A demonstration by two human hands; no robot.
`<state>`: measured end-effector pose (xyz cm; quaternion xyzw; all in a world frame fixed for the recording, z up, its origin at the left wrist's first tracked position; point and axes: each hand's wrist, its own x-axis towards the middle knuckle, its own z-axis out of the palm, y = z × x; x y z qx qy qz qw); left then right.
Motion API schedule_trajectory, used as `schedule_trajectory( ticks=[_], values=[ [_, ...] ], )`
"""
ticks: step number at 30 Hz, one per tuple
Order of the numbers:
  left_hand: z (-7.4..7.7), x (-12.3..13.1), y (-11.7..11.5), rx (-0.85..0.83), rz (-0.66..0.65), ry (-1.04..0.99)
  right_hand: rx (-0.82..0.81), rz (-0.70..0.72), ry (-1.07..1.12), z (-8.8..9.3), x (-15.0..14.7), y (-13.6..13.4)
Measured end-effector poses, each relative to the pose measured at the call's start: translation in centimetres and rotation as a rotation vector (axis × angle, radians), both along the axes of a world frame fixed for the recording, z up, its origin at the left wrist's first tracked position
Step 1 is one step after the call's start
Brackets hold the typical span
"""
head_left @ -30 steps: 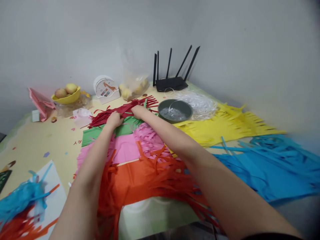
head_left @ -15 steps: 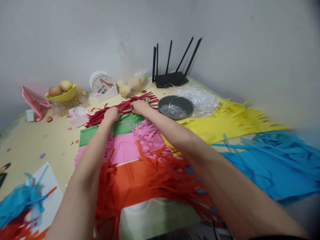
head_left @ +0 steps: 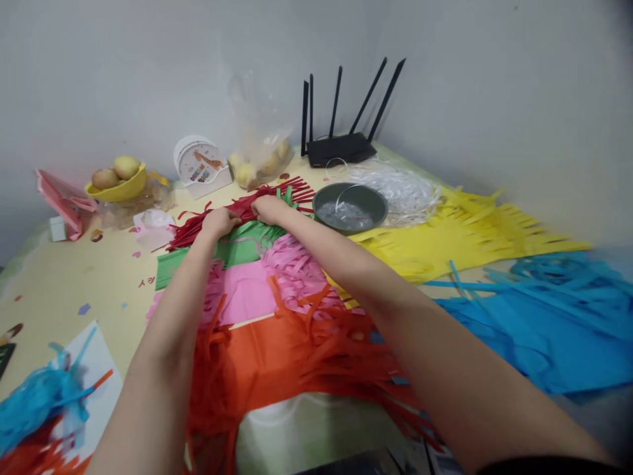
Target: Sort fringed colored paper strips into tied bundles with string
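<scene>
Resting with fingers curled, my left hand [head_left: 219,223] and right hand [head_left: 270,208] touch the dark-red, fringed, paper-like sheet [head_left: 244,206]; whether either is closed on it I cannot tell. It lies on the pale-yellow, printed tabletop [head_left: 109,277], just beyond the green, fringed, paper-like sheet [head_left: 242,248]. I judge it light, limp and easily torn, best taken along its uncut middle, clear of the thin strips [head_left: 301,189].
</scene>
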<state>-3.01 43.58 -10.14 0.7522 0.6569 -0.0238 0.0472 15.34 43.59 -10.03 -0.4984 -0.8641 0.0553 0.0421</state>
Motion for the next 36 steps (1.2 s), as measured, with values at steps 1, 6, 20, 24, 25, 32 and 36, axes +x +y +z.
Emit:
schedule_trajectory(
  ticks=[1,6,20,24,25,32,36],
  values=[
    [0.0,0.0,0.1,-0.004,0.006,-0.003,-0.006,-0.005,0.006,0.0,0.1,0.1],
    [0.3,-0.1,0.5,-0.016,0.049,-0.017,-0.025,-0.027,0.025,0.2,0.0,0.4],
    [0.8,0.7,-0.3,0.067,0.098,-0.057,-0.052,-0.037,0.051,0.5,0.0,0.1],
    [0.7,0.8,-0.7,0.096,0.140,-0.085,-0.056,-0.017,0.093,0.6,0.4,0.3],
    [0.6,0.9,-0.8,0.107,0.150,-0.091,-0.039,-0.016,0.112,0.7,0.6,0.1],
    [1.6,1.7,-2.0,0.424,0.123,-0.120,0.106,0.099,0.310,0.5,-1.8,-3.3],
    [3.4,1.8,-2.5,0.575,0.079,-0.158,-0.011,-0.006,0.273,-0.8,-4.9,-3.3]
  ],
)
